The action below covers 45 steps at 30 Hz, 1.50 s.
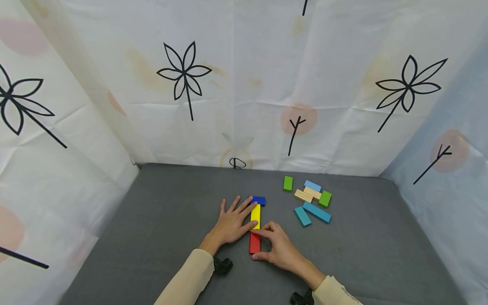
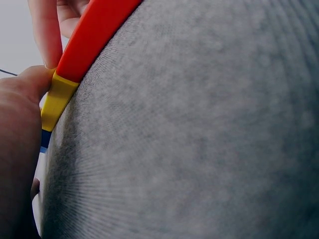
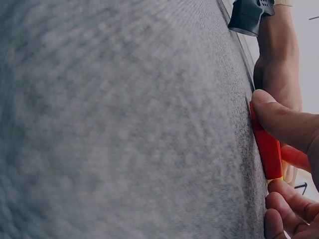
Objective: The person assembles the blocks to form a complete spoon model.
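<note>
A blue block (image 1: 259, 201), a yellow block (image 1: 255, 216) and a red block (image 1: 255, 243) form a line on the grey table, blue farthest away. The left hand (image 1: 231, 224) lies with its fingers spread, fingertips touching the blue block and the yellow block from the left. At the near end, the right hand (image 1: 280, 249) pinches the red block lengthwise, thumb at its near end and index finger by its joint with the yellow. In the left wrist view, the red block (image 2: 94, 40) meets the yellow block (image 2: 60, 97). The right wrist view shows the right thumb on the red block (image 3: 267, 149).
Right of the line, on the table (image 1: 171, 199), lie two green blocks (image 1: 287, 184) (image 1: 325, 198), a light blue block (image 1: 312, 185), two wooden blocks (image 1: 303, 195) (image 1: 313, 193), a short teal block (image 1: 302, 216) and a long blue-teal block (image 1: 317, 212). A patterned cloth (image 1: 259, 84) stands behind.
</note>
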Tool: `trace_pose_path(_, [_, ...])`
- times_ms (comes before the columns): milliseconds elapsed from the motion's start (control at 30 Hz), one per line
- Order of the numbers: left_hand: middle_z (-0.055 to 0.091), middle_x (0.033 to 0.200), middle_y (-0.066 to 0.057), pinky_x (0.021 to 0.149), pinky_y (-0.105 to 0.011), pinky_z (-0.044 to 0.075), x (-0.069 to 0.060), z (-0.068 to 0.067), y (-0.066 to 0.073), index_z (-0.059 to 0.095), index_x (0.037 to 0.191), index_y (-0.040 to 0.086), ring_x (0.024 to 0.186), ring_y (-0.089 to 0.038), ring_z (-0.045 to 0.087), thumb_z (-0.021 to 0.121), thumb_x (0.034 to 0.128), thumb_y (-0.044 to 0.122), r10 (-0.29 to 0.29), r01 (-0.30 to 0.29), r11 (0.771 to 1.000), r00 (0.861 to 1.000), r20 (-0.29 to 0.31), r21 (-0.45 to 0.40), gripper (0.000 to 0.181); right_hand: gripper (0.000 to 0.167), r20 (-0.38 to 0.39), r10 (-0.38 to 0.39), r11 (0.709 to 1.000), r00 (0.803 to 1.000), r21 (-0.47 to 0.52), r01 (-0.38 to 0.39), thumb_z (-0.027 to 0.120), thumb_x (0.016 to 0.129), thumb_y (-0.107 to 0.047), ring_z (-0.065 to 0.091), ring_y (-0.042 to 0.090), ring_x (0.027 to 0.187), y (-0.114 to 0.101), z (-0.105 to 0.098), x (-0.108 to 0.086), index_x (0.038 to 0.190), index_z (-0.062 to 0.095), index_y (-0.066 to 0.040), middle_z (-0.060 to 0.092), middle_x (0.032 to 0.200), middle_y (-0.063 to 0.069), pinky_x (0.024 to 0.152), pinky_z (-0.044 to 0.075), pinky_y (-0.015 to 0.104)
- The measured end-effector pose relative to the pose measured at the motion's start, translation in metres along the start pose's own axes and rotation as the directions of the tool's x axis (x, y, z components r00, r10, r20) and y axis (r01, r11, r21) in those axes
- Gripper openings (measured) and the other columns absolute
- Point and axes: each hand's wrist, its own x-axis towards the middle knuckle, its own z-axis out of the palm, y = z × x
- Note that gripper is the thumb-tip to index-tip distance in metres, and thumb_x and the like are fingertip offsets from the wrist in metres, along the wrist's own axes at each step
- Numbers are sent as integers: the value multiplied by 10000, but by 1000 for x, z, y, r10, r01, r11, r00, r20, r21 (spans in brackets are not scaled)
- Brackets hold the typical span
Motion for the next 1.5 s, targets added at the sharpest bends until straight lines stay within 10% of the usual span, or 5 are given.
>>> trace_pose_path(1500, [210,1684,29,1129,-739,-15,0,-2,2,316,1614,269,1541,-361,147,361,1036,621,-5,5,1000,1000,8,12,678,634,-50,-2,999,999,-44,0,918,731,-396,487,119,940,-4,3,1,1280,724,-144,574,1061,-41,803,465,353])
